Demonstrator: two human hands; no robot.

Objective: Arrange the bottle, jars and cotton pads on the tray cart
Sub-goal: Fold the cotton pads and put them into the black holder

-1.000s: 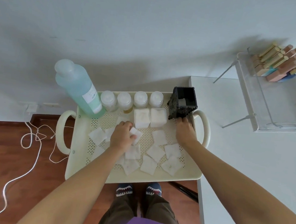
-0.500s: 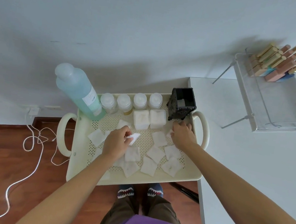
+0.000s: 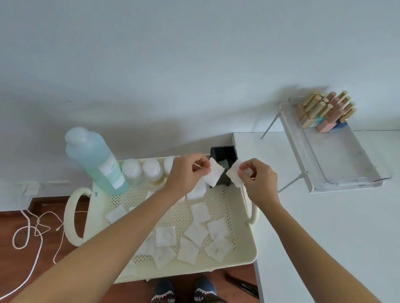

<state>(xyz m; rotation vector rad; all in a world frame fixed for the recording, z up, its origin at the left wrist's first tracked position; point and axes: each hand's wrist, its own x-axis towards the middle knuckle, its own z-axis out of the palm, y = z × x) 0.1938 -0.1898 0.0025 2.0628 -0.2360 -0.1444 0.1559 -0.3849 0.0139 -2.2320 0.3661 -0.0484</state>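
A cream perforated tray cart (image 3: 245, 252) holds several loose white cotton pads (image 3: 197, 233) on its floor. At its back stand a tall blue-green bottle (image 3: 96, 162), a row of small white-capped jars (image 3: 131, 170) and a black box (image 3: 224, 157). My left hand (image 3: 186, 174) pinches one cotton pad (image 3: 212, 175) raised in front of the black box. My right hand (image 3: 260, 180) pinches a second cotton pad (image 3: 233, 176) just right of it. A stack of pads (image 3: 196, 191) shows below my left hand; some jars are hidden behind it.
A white table (image 3: 333, 239) abuts the cart on the right, carrying a clear raised shelf (image 3: 336, 163) with several gold-capped cosmetic bottles (image 3: 326, 112). White cables (image 3: 35, 230) lie on the wooden floor at left. The wall is close behind the cart.
Both hands have lifted from the tray floor up to the black box, each now holding a cotton pad. The view has tilted, so the cart sits lower in frame.
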